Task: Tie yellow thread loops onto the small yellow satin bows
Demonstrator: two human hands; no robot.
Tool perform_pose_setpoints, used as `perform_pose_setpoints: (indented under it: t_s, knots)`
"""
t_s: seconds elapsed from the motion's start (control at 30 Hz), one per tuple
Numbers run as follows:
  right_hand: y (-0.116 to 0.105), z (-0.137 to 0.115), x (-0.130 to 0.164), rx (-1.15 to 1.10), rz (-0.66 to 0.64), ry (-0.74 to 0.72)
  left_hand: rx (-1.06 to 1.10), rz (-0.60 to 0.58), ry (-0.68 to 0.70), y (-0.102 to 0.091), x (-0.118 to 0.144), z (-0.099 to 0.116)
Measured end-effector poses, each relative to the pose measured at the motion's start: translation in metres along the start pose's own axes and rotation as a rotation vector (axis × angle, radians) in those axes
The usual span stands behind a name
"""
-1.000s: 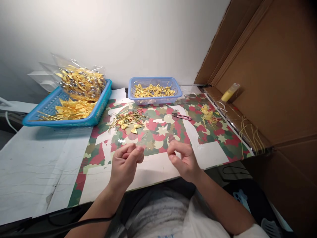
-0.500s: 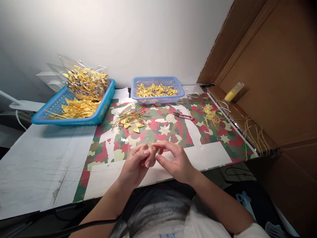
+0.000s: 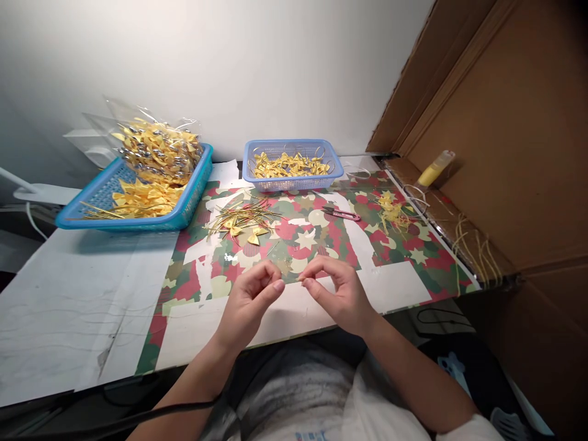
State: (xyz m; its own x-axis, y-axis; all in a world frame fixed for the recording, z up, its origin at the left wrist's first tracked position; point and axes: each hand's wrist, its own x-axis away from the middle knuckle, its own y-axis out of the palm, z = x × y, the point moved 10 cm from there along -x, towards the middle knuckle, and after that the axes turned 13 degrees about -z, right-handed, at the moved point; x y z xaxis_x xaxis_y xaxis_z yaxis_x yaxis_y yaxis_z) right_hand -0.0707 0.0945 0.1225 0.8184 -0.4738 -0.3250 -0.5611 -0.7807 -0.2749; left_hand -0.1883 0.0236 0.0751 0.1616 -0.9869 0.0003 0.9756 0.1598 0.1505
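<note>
Head view: left hand and right hand pinch a thin gold strand; no writing legible.

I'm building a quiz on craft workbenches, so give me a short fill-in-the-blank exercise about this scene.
1. The left hand and right hand pinch a thin gold ____ between their fingertips.
2. The small basket of yellow bows stands against the ____.
3. The thread snips lie on the patterned mat, to the ____ of the loose pile of gold wires.
4. The clear bag of bows rests in the ____ basket.

Missing words: wire; wall; right; large
</note>
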Motion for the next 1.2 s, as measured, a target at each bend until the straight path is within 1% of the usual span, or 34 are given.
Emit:
perform_pose_setpoints:
  t_s: [0.1, 0.23, 0.33, 0.4, 0.47, 0.5, 0.57, 0.63, 0.7, 0.8, 0.9, 0.97, 1.03, 1.1, 1.2]
  knots:
    - [-0.002, -0.007, 0.001, 0.099, 0.006, -0.042, -0.152, -0.04, -0.059, 0.005, 0.0, 0.001]
    - [-0.007, -0.018, 0.001, 0.332, 0.01, -0.121, -0.296, -0.128, -0.082, 0.012, 0.001, 0.009]
    - [-0.014, -0.024, 0.001, 0.525, 0.016, -0.169, -0.463, -0.179, -0.123, 0.007, 0.004, 0.014]
    - [-0.018, -0.028, -0.001, 0.642, 0.001, -0.204, -0.561, -0.171, -0.183, -0.004, 0.006, 0.014]
    - [-0.019, -0.031, -0.004, 0.73, -0.036, -0.226, -0.627, -0.128, -0.216, -0.016, 0.007, 0.016]
    - [-0.019, -0.032, -0.006, 0.762, -0.056, -0.232, -0.652, -0.1, -0.209, -0.02, 0.006, 0.018]
    - [-0.018, -0.035, -0.01, 0.81, -0.089, -0.245, -0.684, -0.046, -0.151, -0.023, 0.003, 0.027]
    - [-0.016, -0.038, -0.015, 0.847, -0.111, -0.268, -0.674, -0.034, -0.07, -0.016, -0.002, 0.035]
    - [-0.013, -0.041, -0.018, 0.872, -0.132, -0.294, -0.635, -0.056, -0.015, -0.004, -0.008, 0.038]
    - [-0.009, -0.043, -0.021, 0.877, -0.157, -0.327, -0.572, -0.066, -0.023, 0.008, -0.018, 0.034]
    - [-0.006, -0.041, -0.024, 0.872, -0.191, -0.324, -0.492, -0.036, -0.04, 0.011, -0.025, 0.026]
    - [-0.006, -0.038, -0.025, 0.867, -0.201, -0.303, -0.428, -0.044, -0.043, 0.012, -0.028, 0.02]
    - [-0.008, -0.035, -0.027, 0.846, -0.177, -0.281, -0.369, -0.061, -0.056, 0.012, -0.029, 0.013]
    - [-0.014, -0.033, -0.026, 0.807, -0.122, -0.257, -0.336, -0.055, -0.063, 0.01, -0.028, 0.01]
    - [-0.024, -0.032, -0.023, 0.687, -0.03, -0.22, -0.353, -0.031, -0.062, 0.007, -0.027, 0.009]
